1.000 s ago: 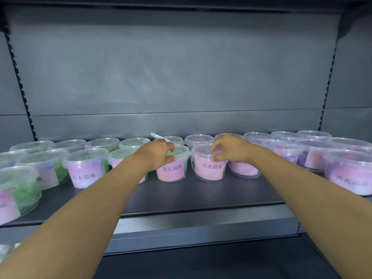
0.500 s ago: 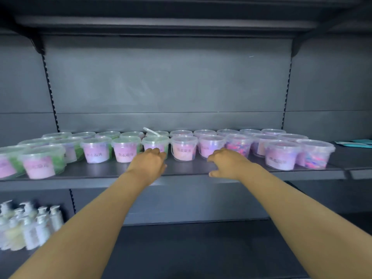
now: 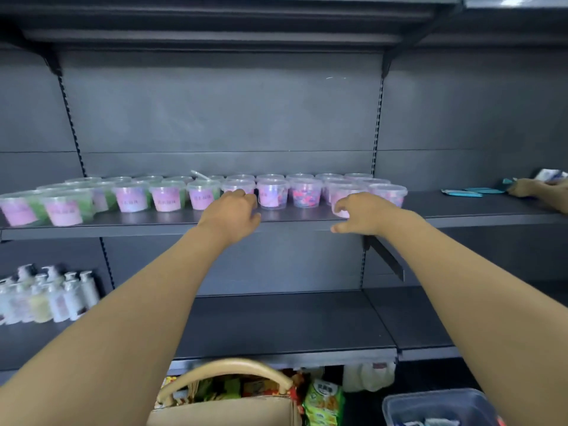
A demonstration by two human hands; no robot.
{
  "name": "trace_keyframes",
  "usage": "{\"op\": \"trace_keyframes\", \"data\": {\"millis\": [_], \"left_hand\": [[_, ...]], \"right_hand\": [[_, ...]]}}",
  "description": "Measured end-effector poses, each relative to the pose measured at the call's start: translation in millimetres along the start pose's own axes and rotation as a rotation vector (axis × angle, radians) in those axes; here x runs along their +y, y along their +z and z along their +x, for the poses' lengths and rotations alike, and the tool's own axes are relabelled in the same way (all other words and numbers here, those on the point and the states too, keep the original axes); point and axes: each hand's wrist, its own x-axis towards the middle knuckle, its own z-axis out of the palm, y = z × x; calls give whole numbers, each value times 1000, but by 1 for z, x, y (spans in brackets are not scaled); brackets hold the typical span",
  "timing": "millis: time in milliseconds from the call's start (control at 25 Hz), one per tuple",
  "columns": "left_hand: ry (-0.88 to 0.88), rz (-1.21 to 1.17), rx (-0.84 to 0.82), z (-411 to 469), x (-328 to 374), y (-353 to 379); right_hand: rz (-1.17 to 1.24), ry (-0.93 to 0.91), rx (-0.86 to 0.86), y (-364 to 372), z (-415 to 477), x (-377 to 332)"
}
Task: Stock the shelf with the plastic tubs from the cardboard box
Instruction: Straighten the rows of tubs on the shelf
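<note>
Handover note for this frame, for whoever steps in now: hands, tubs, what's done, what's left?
Left hand: open, empty, fingertips by a front-row tub.
Right hand: open, empty, at the shelf edge.
Plastic tubs: two rows on the shelf.
Done: those tubs are shelved.
Left: cardboard box is out of view, so the remaining count is unknown.

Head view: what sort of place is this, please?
Probably a shop: long metal shelves, rows of identical labelled tubs, pump bottles on the level below, and a basket of packaged goods at the bottom.
</note>
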Motion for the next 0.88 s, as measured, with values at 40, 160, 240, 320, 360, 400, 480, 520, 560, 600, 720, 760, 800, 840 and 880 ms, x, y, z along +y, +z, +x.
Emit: {"op": "trace_keyframes", "data": {"millis": [40,160,240,320,360,400,480,520,560,600,720,760,800,840,880], "left_hand": [[-1,0,-2,5,4,-3],[2,37,-12,30,6,-1],[-5,49,-22,51,3,9],[-1,42,-34,74,-2,21],[3,33,-38,88,-5,27],[4,17,-43,99,-9,32],[9,-12,-38,121,-17,41],[14,-11,-31,130,-21,45],[16,-8,-25,139,-27,49],[14,-4,-23,148,-32,52],[12,19,-42,171,-42,64],[8,28,-44,180,-46,69],[1,35,-45,191,-50,74],[-9,36,-47,200,-54,79],[-16,36,-45,210,-57,86]], "right_hand": [[11,20,12,-5,0,9],[28,64,57,-13,16,29],[9,77,80,-13,35,39],[4,92,77,-12,57,47],[-5,97,72,-12,70,50],[-16,101,64,-11,82,52],[-32,113,63,-8,104,54],[-40,114,70,-5,114,54],[-48,105,80,-2,126,53],[-53,87,91,0,137,52],[-72,33,103,5,170,45],[-76,18,107,7,184,44],[-75,11,106,10,198,45],[-69,5,101,14,212,46],[-58,1,95,20,228,48]]}}
